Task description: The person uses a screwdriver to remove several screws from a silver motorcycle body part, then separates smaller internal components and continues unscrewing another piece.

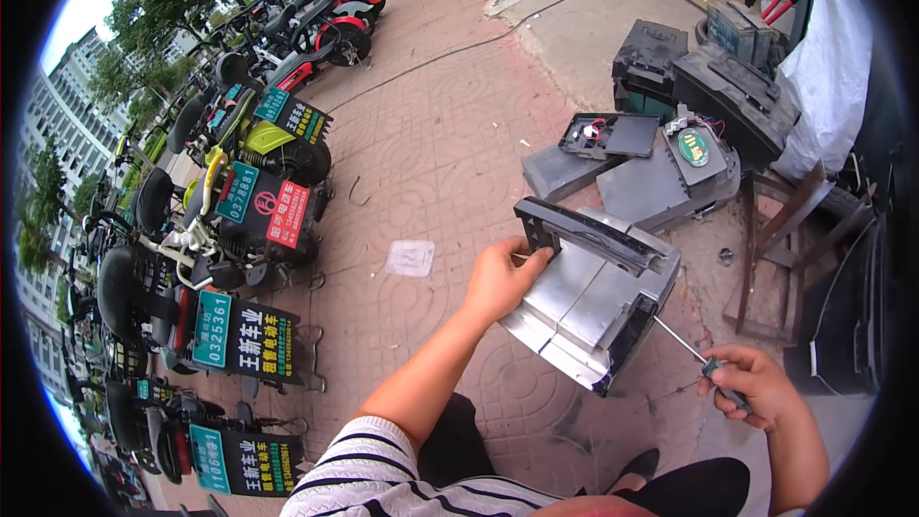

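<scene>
A boxy silver metal case [586,299] with black plastic end pieces is tilted in front of me, above the paving. My left hand [502,280] grips its left side, thumb over the edge of the black upper cover [598,230]. In my right hand [763,385] is a screwdriver [724,384] with a dark handle and a long thin shaft. The shaft points up and left, its tip at the black strip [636,330] along the case's right side. I cannot tell whether the tip sits in a screw. What supports the case underneath is hidden.
Beyond the case lie flat grey cases [661,184], an open black tray [605,136] and black battery boxes [735,96]. A rusty metal frame [780,254] stands at the right, near a white sack [831,67]. Parked electric bikes [254,196] line the left. A cable [450,56] crosses the paving.
</scene>
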The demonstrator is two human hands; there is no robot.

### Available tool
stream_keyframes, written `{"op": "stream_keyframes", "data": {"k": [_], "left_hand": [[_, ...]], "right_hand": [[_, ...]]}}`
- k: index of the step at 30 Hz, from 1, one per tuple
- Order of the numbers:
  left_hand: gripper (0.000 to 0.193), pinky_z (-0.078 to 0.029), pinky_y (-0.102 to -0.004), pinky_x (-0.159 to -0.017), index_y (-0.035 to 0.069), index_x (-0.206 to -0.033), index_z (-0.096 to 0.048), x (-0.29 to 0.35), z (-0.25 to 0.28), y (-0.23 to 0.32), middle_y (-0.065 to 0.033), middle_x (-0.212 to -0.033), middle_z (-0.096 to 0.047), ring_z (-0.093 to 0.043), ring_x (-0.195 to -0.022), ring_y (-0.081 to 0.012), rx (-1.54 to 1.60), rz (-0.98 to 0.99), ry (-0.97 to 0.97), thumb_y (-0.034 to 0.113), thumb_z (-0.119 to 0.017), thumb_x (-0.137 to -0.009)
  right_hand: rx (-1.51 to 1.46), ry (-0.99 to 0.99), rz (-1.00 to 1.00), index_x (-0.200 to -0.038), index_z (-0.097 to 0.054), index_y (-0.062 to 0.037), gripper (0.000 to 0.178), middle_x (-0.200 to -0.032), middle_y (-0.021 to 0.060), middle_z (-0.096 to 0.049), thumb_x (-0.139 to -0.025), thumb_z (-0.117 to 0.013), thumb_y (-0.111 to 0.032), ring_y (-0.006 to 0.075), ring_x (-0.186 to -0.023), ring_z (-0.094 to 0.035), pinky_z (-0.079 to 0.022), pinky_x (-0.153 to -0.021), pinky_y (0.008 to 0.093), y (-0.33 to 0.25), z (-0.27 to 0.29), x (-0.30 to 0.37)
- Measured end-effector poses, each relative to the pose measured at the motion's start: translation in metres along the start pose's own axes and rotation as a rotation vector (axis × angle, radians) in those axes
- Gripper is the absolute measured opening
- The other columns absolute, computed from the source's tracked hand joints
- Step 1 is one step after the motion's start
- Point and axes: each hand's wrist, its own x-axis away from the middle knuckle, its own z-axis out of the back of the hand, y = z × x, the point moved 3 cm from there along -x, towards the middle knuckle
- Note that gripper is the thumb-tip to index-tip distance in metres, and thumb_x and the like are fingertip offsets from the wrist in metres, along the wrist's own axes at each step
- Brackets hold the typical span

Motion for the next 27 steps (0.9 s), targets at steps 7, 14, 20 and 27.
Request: {"op": "stream_keyframes", "data": {"k": [7, 14, 20, 27], "left_hand": [[0.032, -0.049, -0.0312, -0.061, -0.001, -0.093, -0.071, -0.003, -0.001, -0.001, -0.0107, -0.072, -0.069, -0.064, -0.064, -0.0159, -0.025, -0.022, -0.014, 0.03, -0.07, -0.085], [0.031, -0.049, -0.032, -0.062, 0.0, -0.094, -0.071, -0.001, 0.001, -0.003, -0.0114, -0.073, -0.069, -0.065, -0.064, -0.0167, -0.035, -0.044, -0.015, 0.03, -0.069, -0.085], [0.028, -0.045, -0.0266, -0.061, -0.002, -0.091, -0.068, 0.003, 0.001, 0.007, -0.0037, -0.074, -0.066, -0.057, -0.067, -0.0086, -0.029, -0.009, -0.037, 0.026, -0.069, -0.088], [0.031, -0.048, -0.0299, -0.059, -0.003, -0.092, -0.07, -0.005, -0.001, -0.008, -0.0114, -0.07, -0.069, -0.062, -0.061, -0.0146, -0.035, -0.013, 0.018, 0.027, -0.07, -0.085]], "right_hand": [[0.891, 0.226, 0.726, -0.117, -0.061, -0.0042, 0.033, -0.086, 0.0123, -0.068, -0.084, -0.064, -0.002, 0.0222, -0.057, -0.06, -0.047, -0.053, 0.0314, 0.009, -0.006, -0.002], [1.309, 0.428, 0.991, -0.114, -0.061, -0.0039, 0.037, -0.088, 0.0155, -0.067, -0.078, -0.063, 0.0, 0.0294, -0.071, -0.066, -0.051, -0.063, 0.0364, 0.009, -0.027, 0.01], [0.386, 0.191, 0.348, -0.116, -0.059, 0.0008, 0.036, -0.097, 0.0151, -0.069, -0.08, -0.065, 0.001, 0.0194, -0.081, -0.068, -0.055, -0.064, 0.0323, 0.013, 0.006, 0.012], [-0.21, 0.033, 0.034, -0.125, -0.056, 0.0022, 0.04, -0.102, 0.0162, -0.068, -0.085, -0.064, -0.004, 0.0168, -0.067, -0.061, -0.041, -0.043, 0.0222, 0.007, 0.003, 0.003]]}}
